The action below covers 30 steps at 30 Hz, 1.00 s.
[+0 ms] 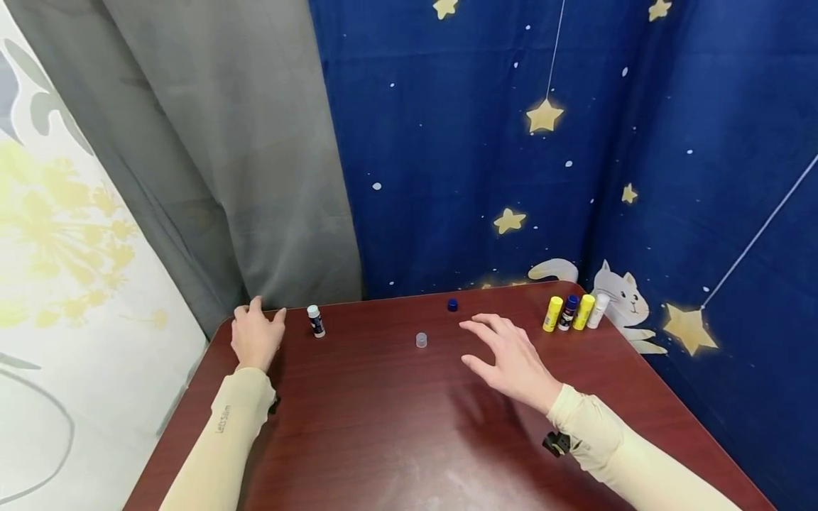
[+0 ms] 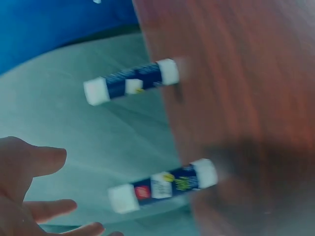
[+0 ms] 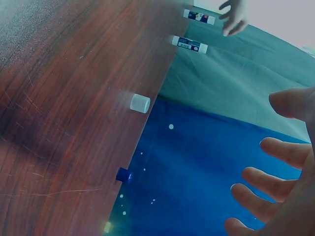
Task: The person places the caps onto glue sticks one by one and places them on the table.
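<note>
Above the table's far left corner is my left hand [image 1: 257,339], fingers spread and loosely bent. Two dark blue glue sticks with white ends stand upright in the left wrist view, one nearer [image 2: 162,187] the left hand and one farther [image 2: 131,82]; the left hand touches neither. In the head view one stick [image 1: 316,321] shows right of that hand, which hides the other. My right hand [image 1: 511,360] hovers over the table's right half, fingers apart, holding nothing. Left of it are a translucent cap [image 1: 421,340] and a dark blue cap [image 1: 452,305].
At the far right corner of the reddish-brown table [image 1: 358,411] stand a yellow tube [image 1: 552,314], a dark blue tube [image 1: 568,313], another yellow tube [image 1: 584,312] and a white tube [image 1: 598,311] in a row. Grey [image 1: 255,163] and blue [image 1: 447,156] curtains hang behind the far edge.
</note>
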Each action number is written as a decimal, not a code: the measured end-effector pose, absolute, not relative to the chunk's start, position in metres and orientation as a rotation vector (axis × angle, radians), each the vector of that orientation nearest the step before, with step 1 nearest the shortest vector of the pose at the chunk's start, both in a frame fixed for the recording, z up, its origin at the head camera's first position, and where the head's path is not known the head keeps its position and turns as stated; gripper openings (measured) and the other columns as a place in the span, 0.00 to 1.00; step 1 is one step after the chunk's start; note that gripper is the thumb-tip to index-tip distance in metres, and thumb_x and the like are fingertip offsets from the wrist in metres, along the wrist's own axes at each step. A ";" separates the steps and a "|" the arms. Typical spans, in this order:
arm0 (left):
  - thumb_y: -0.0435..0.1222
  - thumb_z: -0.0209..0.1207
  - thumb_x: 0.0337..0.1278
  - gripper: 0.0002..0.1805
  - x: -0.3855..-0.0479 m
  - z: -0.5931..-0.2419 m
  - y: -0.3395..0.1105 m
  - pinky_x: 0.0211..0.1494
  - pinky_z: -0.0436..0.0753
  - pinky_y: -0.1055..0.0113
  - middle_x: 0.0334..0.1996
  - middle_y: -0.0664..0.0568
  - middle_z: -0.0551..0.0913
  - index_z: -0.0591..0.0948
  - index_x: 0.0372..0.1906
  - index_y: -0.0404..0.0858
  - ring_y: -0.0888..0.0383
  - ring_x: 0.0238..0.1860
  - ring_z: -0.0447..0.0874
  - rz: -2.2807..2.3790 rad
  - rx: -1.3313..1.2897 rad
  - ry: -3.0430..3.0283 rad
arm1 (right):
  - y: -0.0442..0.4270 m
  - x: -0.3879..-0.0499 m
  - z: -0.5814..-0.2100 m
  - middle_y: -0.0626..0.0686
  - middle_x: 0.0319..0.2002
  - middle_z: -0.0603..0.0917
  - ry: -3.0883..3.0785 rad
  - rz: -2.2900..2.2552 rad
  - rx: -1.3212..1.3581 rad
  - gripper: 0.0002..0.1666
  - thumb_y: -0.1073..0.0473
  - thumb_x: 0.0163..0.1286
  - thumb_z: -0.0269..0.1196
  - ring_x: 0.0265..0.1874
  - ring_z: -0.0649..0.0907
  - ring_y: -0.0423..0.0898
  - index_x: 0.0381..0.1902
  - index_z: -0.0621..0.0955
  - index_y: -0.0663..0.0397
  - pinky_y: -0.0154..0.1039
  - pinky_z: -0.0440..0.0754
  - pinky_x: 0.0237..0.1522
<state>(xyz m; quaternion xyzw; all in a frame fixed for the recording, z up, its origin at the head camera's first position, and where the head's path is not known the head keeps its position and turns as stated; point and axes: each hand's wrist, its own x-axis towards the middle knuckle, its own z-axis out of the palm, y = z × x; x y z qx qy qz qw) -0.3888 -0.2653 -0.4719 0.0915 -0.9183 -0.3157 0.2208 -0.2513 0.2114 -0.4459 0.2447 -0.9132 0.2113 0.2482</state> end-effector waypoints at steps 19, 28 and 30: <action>0.37 0.66 0.60 0.25 -0.400 -0.522 -0.282 0.58 0.70 0.37 0.47 0.27 0.80 0.73 0.56 0.26 0.27 0.50 0.77 -0.994 0.417 -2.390 | 0.205 -0.251 -0.456 0.47 0.62 0.76 -2.520 0.546 0.685 0.33 0.42 0.64 0.70 0.60 0.75 0.49 0.66 0.77 0.36 0.58 0.71 0.55; 0.36 0.69 0.57 0.19 -0.400 -0.530 -0.286 0.57 0.72 0.37 0.40 0.30 0.84 0.81 0.47 0.26 0.28 0.45 0.79 -0.991 0.432 -2.393 | 0.206 -0.249 -0.459 0.47 0.61 0.76 -2.525 0.541 0.678 0.33 0.43 0.63 0.70 0.60 0.75 0.50 0.66 0.77 0.37 0.58 0.72 0.54; 0.36 0.69 0.57 0.18 -0.401 -0.529 -0.286 0.57 0.71 0.37 0.39 0.31 0.85 0.83 0.47 0.28 0.29 0.45 0.79 -1.013 0.429 -2.387 | 0.206 -0.250 -0.459 0.47 0.61 0.76 -2.518 0.541 0.679 0.33 0.43 0.63 0.70 0.59 0.75 0.50 0.66 0.78 0.37 0.58 0.72 0.53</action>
